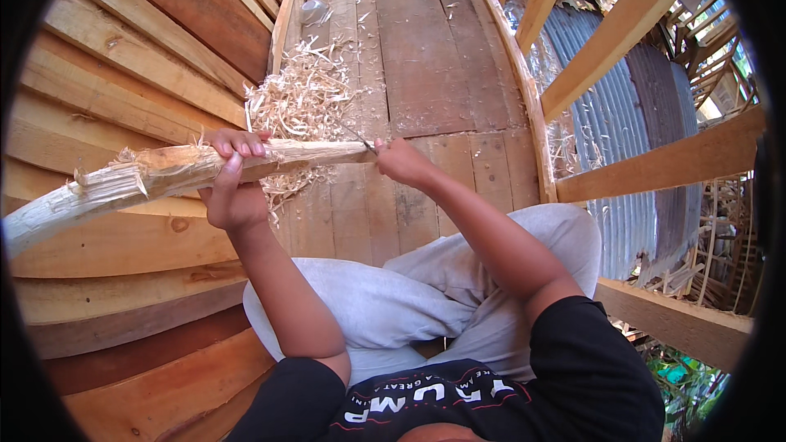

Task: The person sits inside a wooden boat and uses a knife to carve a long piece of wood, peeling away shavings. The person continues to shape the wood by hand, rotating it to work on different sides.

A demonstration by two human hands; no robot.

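A long, partly whittled wooden pole (168,170) lies across in front of me, its thick rough end running out to the left and its slimmer pale end to the right. My left hand (236,184) is closed around its middle, fingers over the top. At the slim end, my right hand (401,162) is closed on a knife, whose thin dark blade (360,140) sticks out up and to the left, by the wood. Most of the handle is hidden in the fist. Curled wood shavings (307,94) are heaped just beyond the pole.
I sit cross-legged on a plank floor (426,57) with curved wooden rims. Stacked planks (123,245) rise on the left. To the right are slanting wooden beams (663,160) and corrugated metal sheets (610,106). A clear plastic cup (314,11) lies beyond the shavings.
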